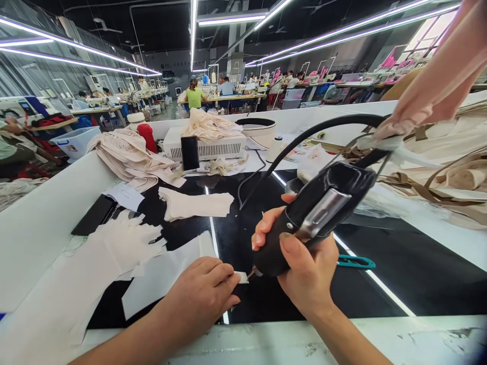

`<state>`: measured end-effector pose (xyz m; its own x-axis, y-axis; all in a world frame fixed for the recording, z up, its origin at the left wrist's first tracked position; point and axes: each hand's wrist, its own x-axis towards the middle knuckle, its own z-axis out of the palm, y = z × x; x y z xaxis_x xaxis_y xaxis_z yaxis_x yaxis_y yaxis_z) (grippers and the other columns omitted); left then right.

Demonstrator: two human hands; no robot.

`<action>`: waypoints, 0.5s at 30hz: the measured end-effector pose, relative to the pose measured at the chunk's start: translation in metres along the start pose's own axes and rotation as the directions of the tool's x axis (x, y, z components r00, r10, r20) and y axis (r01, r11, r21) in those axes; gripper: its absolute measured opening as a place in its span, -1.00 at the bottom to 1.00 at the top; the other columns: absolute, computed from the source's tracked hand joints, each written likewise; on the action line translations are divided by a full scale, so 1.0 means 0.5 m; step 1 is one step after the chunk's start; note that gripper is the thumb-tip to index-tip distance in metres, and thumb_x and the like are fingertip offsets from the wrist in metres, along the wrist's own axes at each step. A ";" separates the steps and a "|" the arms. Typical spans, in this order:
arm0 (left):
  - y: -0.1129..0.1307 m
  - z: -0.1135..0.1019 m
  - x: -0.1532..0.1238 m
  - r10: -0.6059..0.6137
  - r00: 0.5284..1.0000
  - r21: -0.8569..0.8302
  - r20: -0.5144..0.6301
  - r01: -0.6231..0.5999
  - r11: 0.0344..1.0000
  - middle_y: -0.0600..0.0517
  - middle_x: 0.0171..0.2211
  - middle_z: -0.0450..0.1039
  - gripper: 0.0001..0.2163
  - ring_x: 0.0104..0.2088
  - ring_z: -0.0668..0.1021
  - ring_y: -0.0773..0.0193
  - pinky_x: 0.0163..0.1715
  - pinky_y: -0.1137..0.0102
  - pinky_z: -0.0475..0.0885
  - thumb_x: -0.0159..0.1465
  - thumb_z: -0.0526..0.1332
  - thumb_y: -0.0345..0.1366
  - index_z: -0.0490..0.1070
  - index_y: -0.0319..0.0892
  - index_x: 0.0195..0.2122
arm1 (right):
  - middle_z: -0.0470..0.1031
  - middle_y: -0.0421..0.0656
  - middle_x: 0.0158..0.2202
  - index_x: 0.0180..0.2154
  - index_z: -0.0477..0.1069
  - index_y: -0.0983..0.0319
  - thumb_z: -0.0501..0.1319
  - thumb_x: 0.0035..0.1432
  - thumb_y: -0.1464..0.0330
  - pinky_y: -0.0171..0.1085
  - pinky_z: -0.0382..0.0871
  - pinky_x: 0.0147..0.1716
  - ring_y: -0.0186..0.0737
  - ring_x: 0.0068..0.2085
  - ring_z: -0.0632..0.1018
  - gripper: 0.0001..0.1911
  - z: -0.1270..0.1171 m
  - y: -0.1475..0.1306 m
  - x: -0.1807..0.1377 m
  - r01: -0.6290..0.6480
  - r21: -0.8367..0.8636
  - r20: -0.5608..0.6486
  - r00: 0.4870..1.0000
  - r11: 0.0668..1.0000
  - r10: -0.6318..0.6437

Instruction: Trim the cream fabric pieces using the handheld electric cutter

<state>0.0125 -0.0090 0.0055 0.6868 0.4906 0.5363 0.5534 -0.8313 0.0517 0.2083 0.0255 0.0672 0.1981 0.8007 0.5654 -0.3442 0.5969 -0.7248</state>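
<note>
My right hand [310,268] is wrapped round a black corded electric hand tool [292,228], which has a silver lever on its side. The tool tilts down to the left, and its narrow metal tip meets the end of a small white fabric strip [242,277]. Fingers closed, my left hand [209,286] pinches that strip low over the glossy black tabletop [266,304]; most of the strip is hidden under them. Beside the left hand lies a white sheet [163,274]. A stack of cream fabric pieces [196,204] rests farther back.
A pile of pale cut pieces [106,253] lies at left. At the back stand a white vented box [213,144], a phone [189,153] and a fabric heap [125,157]. A teal-handled tool [355,262] lies at right. The black cord [319,126] loops overhead beside hanging pink cloth [437,76].
</note>
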 end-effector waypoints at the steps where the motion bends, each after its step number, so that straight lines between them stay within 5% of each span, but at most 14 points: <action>1: 0.000 0.001 0.000 -0.001 1.000 -0.001 -0.005 0.001 1.000 -0.04 -0.09 0.67 -0.84 -0.14 0.70 0.12 -0.09 0.27 0.68 0.70 0.26 -0.24 0.53 -0.24 0.09 | 0.67 -0.32 -0.34 0.09 0.58 0.02 0.63 0.27 0.09 -0.33 0.61 -0.50 -0.31 -0.50 0.62 -0.54 -0.001 0.000 -0.002 -0.002 -0.006 0.003 1.000 1.000 0.002; 15: -0.038 -0.018 0.001 0.094 0.995 -0.073 -0.040 -0.097 0.993 -0.02 -0.06 0.71 -0.82 -0.14 0.71 0.16 0.14 0.23 0.66 0.72 0.16 -0.33 0.55 -0.19 0.01 | 0.65 -0.31 -0.34 0.09 0.57 0.03 0.64 0.26 0.07 -0.30 0.61 -0.51 -0.29 -0.50 0.62 -0.51 -0.010 -0.006 -0.005 0.004 -0.062 -0.015 1.000 0.998 -0.005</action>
<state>-0.0018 0.0048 0.0123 0.7166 0.3992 0.5719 0.4486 -0.8917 0.0604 0.2134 0.0223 0.0659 0.2137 0.7984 0.5630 -0.2860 0.6022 -0.7454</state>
